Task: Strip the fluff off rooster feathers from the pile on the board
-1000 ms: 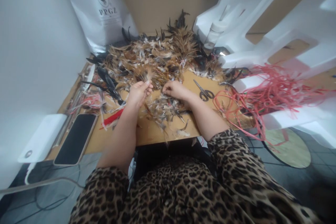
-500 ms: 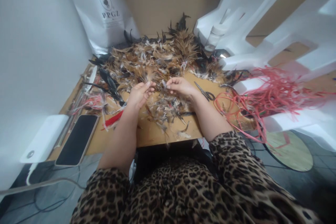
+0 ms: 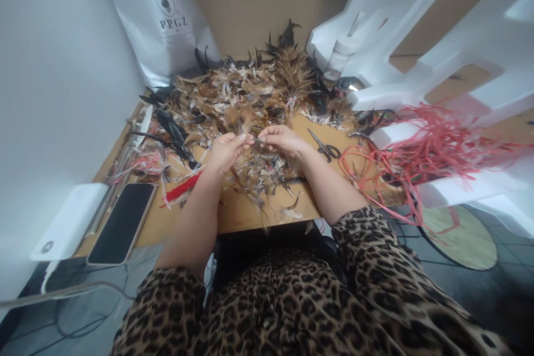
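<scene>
My left hand point(image 3: 231, 150) is closed in a pinch on a bunch of brown feathers point(image 3: 241, 118), whose tips fan out away from me. Close beside it, my right hand point(image 3: 281, 141) pinches a small greyish feather point(image 3: 257, 144) between thumb and fingertips. The fingertips of both hands nearly meet. Behind them spreads a large pile of brown and white feathers point(image 3: 225, 86). Below the hands, loose small feathers point(image 3: 267, 178) lie scattered on the wooden table point(image 3: 237, 223).
Scissors point(image 3: 325, 147) lie right of my right hand. A tangle of red ribbon point(image 3: 442, 144) rests on white foam at right. Left are a phone point(image 3: 123, 223), a white power bank point(image 3: 70, 221), a red tassel point(image 3: 182, 188) and black feathers point(image 3: 172, 129). A bottle point(image 3: 340, 58) stands behind.
My right hand has moved left with the small feather, up to my left hand. The left hand has shifted slightly right, closing the gap between them.
</scene>
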Demonstrator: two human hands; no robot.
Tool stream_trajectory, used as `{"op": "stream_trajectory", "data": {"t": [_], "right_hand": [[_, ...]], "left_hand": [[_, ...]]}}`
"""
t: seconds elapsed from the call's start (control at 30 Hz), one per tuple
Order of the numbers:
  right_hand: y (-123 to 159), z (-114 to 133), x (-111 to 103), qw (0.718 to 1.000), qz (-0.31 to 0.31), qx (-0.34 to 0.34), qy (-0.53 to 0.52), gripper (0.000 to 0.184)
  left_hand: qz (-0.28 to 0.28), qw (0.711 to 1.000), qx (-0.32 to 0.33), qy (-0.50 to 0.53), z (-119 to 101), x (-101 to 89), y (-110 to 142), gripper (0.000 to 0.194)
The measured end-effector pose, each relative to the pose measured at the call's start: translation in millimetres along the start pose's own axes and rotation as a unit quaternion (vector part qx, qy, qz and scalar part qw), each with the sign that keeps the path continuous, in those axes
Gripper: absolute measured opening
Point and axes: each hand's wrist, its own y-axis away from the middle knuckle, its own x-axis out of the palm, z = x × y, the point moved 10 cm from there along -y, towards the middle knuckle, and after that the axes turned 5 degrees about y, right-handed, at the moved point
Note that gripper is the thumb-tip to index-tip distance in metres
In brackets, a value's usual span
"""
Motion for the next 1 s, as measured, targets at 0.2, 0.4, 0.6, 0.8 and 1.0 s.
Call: {"op": "stream_trajectory", "data": {"t": [0.2,0.4,0.6,0.8,1.0], "right_hand": [[-5,-2,-16,0.993,-0.107,-0.024,-0.053,0.029],[-1,7,2,0.986,-0.135,-0.063,-0.071,0.033],[2,7,-1,0.978,-0.173,-0.081,-0.085,0.029],[4,26,-8,0.978,-0.152,-0.143,0.020,0.024],[20,59,-5,0.929,-0.160,-0.252,0.219,0.015]], "left_hand": [[-0.074,0.989,0.059,0.111,-14,-22.3,-6,0.014],[-0.033,0.993,0.046,0.107,-6,-7.9,-5,0.013],[0.016,0.995,0.031,0.089,0,4.7,-3,0.011],[0.008,0.998,-0.040,0.048,12,2.2,-1,0.011],[0.028,0.996,-0.090,0.005,22,4.9,4,0.013]]}}
